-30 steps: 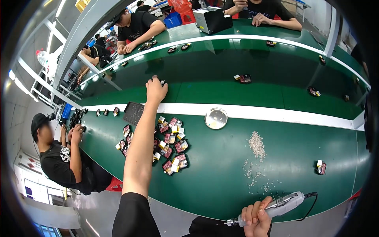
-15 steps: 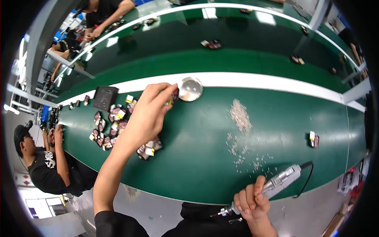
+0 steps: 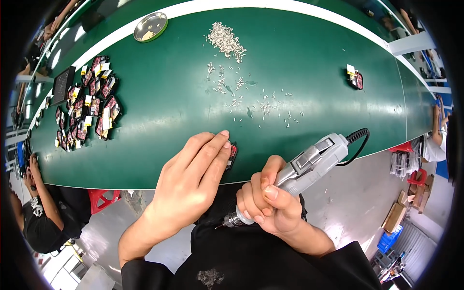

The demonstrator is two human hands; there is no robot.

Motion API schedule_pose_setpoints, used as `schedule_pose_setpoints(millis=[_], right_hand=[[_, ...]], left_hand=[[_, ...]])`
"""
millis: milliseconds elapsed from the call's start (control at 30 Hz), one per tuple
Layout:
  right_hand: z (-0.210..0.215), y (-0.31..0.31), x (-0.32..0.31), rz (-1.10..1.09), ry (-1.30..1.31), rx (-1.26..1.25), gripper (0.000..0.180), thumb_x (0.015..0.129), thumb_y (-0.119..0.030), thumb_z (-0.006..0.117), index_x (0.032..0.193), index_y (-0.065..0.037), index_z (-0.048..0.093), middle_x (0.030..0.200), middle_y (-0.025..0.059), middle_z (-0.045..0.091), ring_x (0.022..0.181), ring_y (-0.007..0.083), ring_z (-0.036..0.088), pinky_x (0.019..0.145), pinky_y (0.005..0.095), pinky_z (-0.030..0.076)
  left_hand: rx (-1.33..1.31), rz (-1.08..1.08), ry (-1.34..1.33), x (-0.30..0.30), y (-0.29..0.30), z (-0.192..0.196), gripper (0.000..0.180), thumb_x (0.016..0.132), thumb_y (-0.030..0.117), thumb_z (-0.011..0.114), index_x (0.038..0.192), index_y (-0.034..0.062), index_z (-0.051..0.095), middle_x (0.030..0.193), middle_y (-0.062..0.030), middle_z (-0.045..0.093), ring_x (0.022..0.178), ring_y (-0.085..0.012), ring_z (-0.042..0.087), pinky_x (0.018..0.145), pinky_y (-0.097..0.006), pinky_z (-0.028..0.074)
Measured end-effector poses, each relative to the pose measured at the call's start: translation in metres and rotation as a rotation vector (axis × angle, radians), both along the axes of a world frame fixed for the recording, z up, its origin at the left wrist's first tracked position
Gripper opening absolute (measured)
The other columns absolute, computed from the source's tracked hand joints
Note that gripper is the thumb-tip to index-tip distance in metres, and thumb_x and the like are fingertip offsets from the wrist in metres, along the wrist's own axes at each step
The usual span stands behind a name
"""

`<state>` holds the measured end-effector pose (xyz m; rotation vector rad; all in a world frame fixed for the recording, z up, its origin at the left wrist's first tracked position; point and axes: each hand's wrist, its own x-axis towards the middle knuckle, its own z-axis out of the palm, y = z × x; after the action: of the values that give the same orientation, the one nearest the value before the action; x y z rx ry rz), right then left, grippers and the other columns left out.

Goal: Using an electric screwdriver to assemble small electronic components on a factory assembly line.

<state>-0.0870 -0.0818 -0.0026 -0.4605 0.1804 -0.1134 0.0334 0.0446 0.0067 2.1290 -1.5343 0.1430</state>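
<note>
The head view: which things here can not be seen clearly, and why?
- Small red and black part, head view: mostly covered by the left hand; its shape is unclear.
- Electric screwdriver tip: tiny, dark against black clothing.
- Scattered screws: too small to count.
- Metal dish contents: too small.
- Neighbouring person: cut by the dark rim.

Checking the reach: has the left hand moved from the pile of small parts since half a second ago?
Yes. The left hand came back from the parts pile to the table's near edge, resting on one small part.
</note>
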Motion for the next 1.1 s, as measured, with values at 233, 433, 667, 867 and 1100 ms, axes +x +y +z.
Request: schedule_pose_setpoints(millis=[233,433,667,867,1100], right_hand=[[0.001,0.015,-0.016,-0.120,0.138,0.069,0.009,0.090,-0.003,0.052,0.092,-0.006,0.044,0.057,0.0032,0.043,0.047,0.0144,0.046,0.051,0.0299,0.040],[-0.003,0.020,-0.016,-0.202,0.201,0.037,0.010,0.089,-0.001,0.054,0.093,-0.003,0.045,0.067,0.0049,0.047,0.057,0.0136,0.050,0.050,0.0289,0.043],[-0.003,0.014,-0.015,-0.223,0.219,-0.005,0.011,0.089,-0.002,0.054,0.092,-0.002,0.044,0.061,0.0049,0.044,0.049,0.0148,0.047,0.048,0.0294,0.042],[0.008,-0.032,-0.011,-0.081,-0.085,-0.227,0.019,0.095,-0.024,0.052,0.092,-0.009,0.040,0.054,-0.0021,0.040,0.040,0.0099,0.041,0.045,0.0267,0.039],[0.037,-0.077,0.022,-0.131,-0.322,-0.499,0.026,0.097,-0.035,0.048,0.097,-0.010,0.043,0.057,-0.0031,0.041,0.045,0.0084,0.043,0.052,0.0245,0.040]], left_hand=[[0.073,-0.033,-0.217,-0.012,-0.005,0.003,0.027,0.063,0.000,0.065,0.087,-0.0116,0.064,0.096,-0.0214,0.063,0.082,-0.0268,0.061,0.062,-0.030,0.054],[-0.010,-0.104,-0.294,-0.022,-0.011,0.000,0.027,0.062,0.003,0.061,0.084,-0.0124,0.064,0.092,-0.0243,0.063,0.077,-0.0280,0.063,0.062,-0.030,0.055],[0.083,-0.071,-0.243,-0.030,-0.010,0.003,0.030,0.063,0.005,0.061,0.086,-0.0140,0.063,0.095,-0.0262,0.063,0.084,-0.0313,0.062,0.067,-0.033,0.056],[0.198,-0.056,-0.220,-0.039,-0.006,0.006,0.036,0.061,0.006,0.061,0.089,-0.0161,0.063,0.103,-0.0302,0.061,0.092,-0.0344,0.061,0.076,-0.034,0.055],[0.290,-0.071,-0.253,-0.043,-0.003,0.006,0.041,0.059,0.005,0.058,0.094,-0.0171,0.063,0.107,-0.0314,0.060,0.099,-0.0356,0.059,0.084,-0.035,0.053]])
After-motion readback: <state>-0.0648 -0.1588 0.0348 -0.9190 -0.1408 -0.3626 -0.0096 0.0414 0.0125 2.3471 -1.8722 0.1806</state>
